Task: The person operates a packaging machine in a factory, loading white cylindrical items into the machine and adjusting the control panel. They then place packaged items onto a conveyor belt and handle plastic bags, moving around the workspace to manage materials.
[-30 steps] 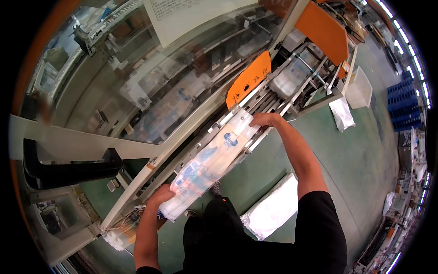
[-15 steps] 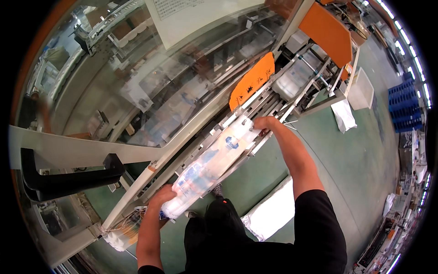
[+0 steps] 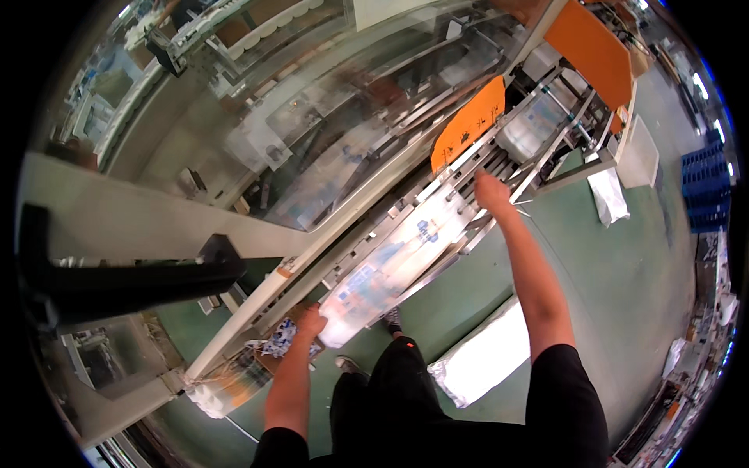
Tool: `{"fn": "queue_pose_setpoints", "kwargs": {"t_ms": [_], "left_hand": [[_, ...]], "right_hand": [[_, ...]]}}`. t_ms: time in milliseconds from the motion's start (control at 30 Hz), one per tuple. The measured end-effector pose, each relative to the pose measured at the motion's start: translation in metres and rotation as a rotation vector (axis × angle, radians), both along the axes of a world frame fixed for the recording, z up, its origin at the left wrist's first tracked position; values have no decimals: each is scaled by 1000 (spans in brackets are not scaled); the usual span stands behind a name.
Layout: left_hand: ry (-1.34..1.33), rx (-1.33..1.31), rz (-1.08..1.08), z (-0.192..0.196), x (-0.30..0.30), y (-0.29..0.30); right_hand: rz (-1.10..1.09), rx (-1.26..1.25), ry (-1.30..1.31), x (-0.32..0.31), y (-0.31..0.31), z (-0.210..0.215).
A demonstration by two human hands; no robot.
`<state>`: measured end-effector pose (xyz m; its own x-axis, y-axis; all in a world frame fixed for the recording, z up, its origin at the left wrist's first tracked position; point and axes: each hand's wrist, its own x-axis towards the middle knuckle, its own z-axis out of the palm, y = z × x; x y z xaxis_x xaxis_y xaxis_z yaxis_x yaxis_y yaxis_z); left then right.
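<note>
A long white plastic package (image 3: 382, 269) with blue and pinkish print lies lengthwise along the narrow metal conveyor (image 3: 460, 248). At its near left end, my left hand (image 3: 310, 320) is closed on the package's edge, the fingers partly hidden. Beyond the far right end, my right hand (image 3: 491, 191) is over the conveyor rails, apart from the package. Its fingers are curled down, and whatever may be in them is hidden. Farther up the conveyor sits another clear-wrapped package (image 3: 538, 125).
A clear machine panel (image 3: 312, 156) and an orange guard (image 3: 470, 125) border the conveyor's far side. A black handle (image 3: 148, 285) juts out at left. A box of scraps (image 3: 279, 343) stands below my left hand. A large white package (image 3: 484, 355) lies on the green floor.
My right hand has left the package's far end and moved farther up the conveyor. The left hand stays at the near end. The whole view has shifted.
</note>
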<state>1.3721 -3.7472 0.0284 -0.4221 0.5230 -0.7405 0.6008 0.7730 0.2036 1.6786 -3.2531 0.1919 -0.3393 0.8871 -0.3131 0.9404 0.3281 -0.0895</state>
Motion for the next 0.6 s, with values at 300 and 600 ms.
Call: {"fn": "queue_pose_setpoints", "kwargs": {"t_ms": [300,600], "left_hand": [[151,124,323,19,-2,-244],[-61,510,747,23,113,-490]], "right_hand": [[279,-390,899,-58,-350,16],[1114,-835,386,-189,-778,19]]}}
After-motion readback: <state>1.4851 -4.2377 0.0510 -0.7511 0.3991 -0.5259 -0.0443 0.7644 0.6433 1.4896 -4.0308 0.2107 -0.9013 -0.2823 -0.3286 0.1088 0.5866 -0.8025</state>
